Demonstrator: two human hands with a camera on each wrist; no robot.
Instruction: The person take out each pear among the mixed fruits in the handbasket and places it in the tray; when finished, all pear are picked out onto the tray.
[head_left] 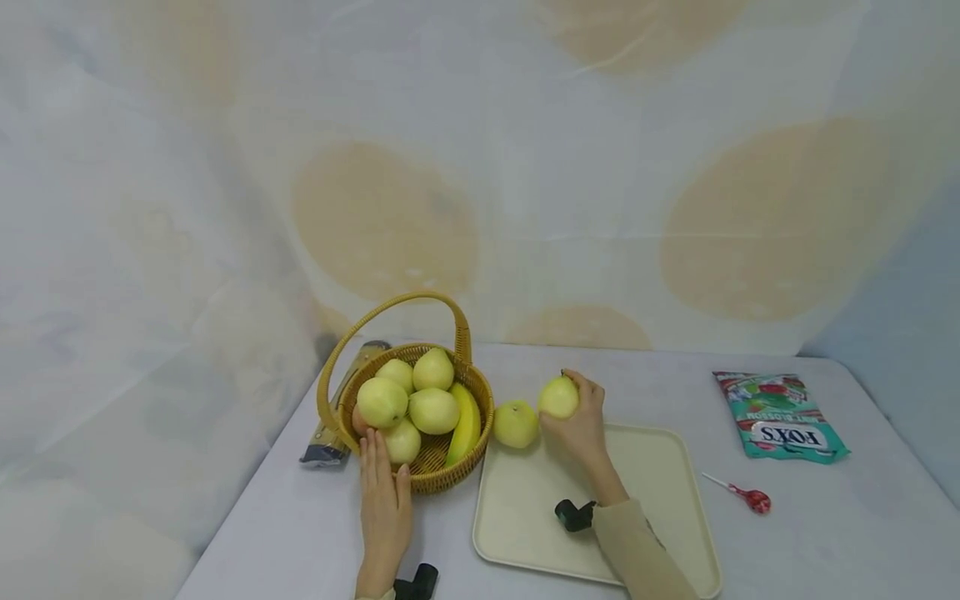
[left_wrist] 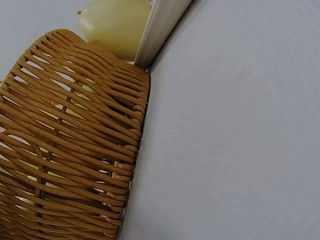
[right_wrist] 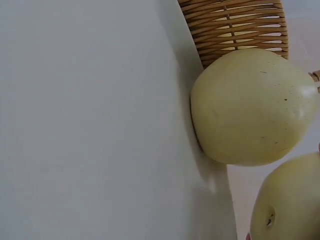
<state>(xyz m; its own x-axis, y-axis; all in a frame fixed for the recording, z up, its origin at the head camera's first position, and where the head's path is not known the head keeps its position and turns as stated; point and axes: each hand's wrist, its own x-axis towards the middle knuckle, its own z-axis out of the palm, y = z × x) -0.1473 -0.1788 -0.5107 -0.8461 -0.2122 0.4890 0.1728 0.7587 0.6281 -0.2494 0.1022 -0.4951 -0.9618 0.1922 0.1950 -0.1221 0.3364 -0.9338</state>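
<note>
My beige right sleeve (head_left: 641,550) lies nearest the camera, with a black wrist camera (head_left: 576,515) strapped by the cuff. Past it, my right hand (head_left: 581,429) grips a pale pear (head_left: 558,398) between thumb and fingers, above the far side of the cream tray (head_left: 528,525). My left hand (head_left: 384,508) grasps nothing: its fingers lie straight against the near side of the wicker basket (head_left: 450,479).

Just beside the held fruit, a second pear (head_left: 516,424) sits at the tray's far left corner, between tray and basket; I can't tell how much of it rests on the rim. Inside the basket I count five pale pears (head_left: 434,411), a banana (head_left: 467,425) and something reddish, mostly hidden.

As I judge it, the job is partway: most of the fruit is in the basket, and two pears are outside it, one of them in my grip. Which way the fruit is travelling, I can't tell.

Farther right on the table (head_left: 825,542), a red lollipop (head_left: 756,501) and a Fox's packet (head_left: 783,417) lie apart, untouched; a brown packet (head_left: 327,442) lies behind the basket's left side.
</note>
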